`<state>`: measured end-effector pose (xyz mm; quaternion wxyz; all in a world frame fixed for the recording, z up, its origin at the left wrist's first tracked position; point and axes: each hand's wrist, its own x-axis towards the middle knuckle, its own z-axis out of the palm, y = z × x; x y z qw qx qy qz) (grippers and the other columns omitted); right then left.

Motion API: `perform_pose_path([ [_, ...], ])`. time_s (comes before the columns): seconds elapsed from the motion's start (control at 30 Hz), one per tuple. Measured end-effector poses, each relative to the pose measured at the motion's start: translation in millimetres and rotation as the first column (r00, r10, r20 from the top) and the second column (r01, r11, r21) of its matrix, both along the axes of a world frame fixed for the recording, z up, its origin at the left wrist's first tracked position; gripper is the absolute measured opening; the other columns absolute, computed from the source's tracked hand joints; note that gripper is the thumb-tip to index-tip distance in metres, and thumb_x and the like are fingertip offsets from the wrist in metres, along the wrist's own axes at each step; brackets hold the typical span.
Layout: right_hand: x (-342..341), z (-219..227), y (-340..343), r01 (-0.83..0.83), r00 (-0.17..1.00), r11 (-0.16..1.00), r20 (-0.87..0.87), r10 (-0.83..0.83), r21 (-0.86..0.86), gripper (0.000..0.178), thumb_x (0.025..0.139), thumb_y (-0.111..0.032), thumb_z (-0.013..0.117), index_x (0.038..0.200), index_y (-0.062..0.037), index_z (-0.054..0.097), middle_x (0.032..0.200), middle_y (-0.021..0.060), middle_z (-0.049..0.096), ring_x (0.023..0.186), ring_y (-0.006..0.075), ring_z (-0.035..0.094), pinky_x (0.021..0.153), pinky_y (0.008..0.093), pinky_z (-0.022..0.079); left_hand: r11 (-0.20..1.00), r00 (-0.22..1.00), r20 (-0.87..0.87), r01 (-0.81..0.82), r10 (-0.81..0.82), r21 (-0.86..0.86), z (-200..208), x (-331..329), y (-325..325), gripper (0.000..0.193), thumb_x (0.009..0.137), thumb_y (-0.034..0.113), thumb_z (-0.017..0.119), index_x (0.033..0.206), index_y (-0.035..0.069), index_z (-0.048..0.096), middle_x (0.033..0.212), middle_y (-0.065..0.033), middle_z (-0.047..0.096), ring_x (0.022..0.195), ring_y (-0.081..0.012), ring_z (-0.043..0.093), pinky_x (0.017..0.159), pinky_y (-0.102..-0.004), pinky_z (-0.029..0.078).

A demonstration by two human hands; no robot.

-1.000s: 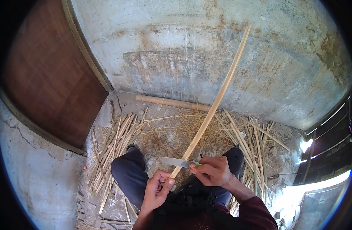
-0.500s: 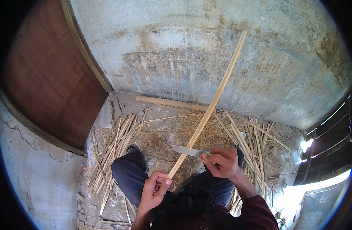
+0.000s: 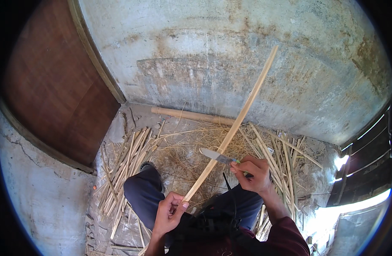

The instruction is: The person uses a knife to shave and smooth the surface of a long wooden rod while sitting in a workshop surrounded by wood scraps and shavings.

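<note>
A long pale bamboo strip (image 3: 250, 102) slants up and away to the right, its far end in front of the wall. My left hand (image 3: 171, 212) is closed on the near end, with thumb and fingers pinching it. In my right hand (image 3: 254, 173) is a knife (image 3: 215, 156), gripped by its partly hidden green handle. The blade lies across the strip some way beyond my left hand, its tip pointing left. I cannot tell how deep the edge bites, if at all.
Piles of split bamboo sticks (image 3: 127, 170) lie left of my legs and more sticks (image 3: 285, 164) to the right. Shavings (image 3: 196, 145) cover the floor between. A bamboo pole (image 3: 191, 114) rests along the foot of the stained wall (image 3: 183, 64). A brown door (image 3: 55, 85) stands at left.
My right hand and the knife have moved away from my left hand, up along the strip. The strip's far end has dipped lower. My left hand keeps its hold.
</note>
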<state>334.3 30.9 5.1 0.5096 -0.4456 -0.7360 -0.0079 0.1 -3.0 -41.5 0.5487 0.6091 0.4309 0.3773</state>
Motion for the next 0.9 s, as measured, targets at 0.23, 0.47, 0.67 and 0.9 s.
perform_pose_path([
  [0.23,1.3,5.0,4.2,-0.099,0.994,0.995,0.038,0.099,0.016,0.018,0.085,-0.006,0.090,0.095,-0.0122,0.077,0.069,0.0006,0.062,0.048,0.0157,0.058,0.042,0.0334,0.041,0.999,0.999,-0.038,0.000,0.002,0.054,-12.6,-9.5,4.8,0.016,0.102,0.007,0.078,0.107,0.002,0.064,0.074,0.0026,0.070,0.057,0.0043,0.044,0.048,-0.0205,0.026],
  [0.47,-2.0,13.9,0.6,-0.120,0.990,0.992,0.085,0.116,0.041,0.017,0.084,-0.006,0.089,0.092,-0.0143,0.077,0.070,-0.0004,0.064,0.046,0.0134,0.056,0.040,0.0329,0.040,0.996,0.997,-0.051,0.058,-0.055,0.068,-4.9,-6.9,1.8,0.017,0.101,0.006,0.080,0.106,0.002,0.064,0.076,0.0010,0.073,0.057,0.0036,0.047,0.048,-0.0201,0.028],
  [0.67,8.8,24.2,2.8,-0.069,0.993,0.993,0.100,0.060,0.092,0.017,0.084,-0.005,0.090,0.088,-0.0135,0.076,0.066,-0.0001,0.061,0.044,0.0135,0.055,0.039,0.0325,0.038,0.996,0.998,-0.047,0.050,-0.046,0.077,-9.4,-12.5,0.3,0.015,0.101,0.004,0.078,0.106,0.002,0.064,0.077,0.0009,0.074,0.058,0.0034,0.048,0.049,-0.0193,0.029],
  [0.9,38.6,30.8,11.1,0.069,0.988,0.991,0.129,-0.083,0.113,0.014,0.085,-0.004,0.089,0.087,-0.0088,0.076,0.068,0.0029,0.066,0.047,0.0147,0.058,0.042,0.0325,0.040,0.998,1.000,-0.003,0.028,-0.028,0.057,-10.5,-20.6,-3.0,0.015,0.101,0.003,0.078,0.105,0.002,0.064,0.077,0.0013,0.073,0.057,0.0033,0.046,0.049,-0.0200,0.028],
])
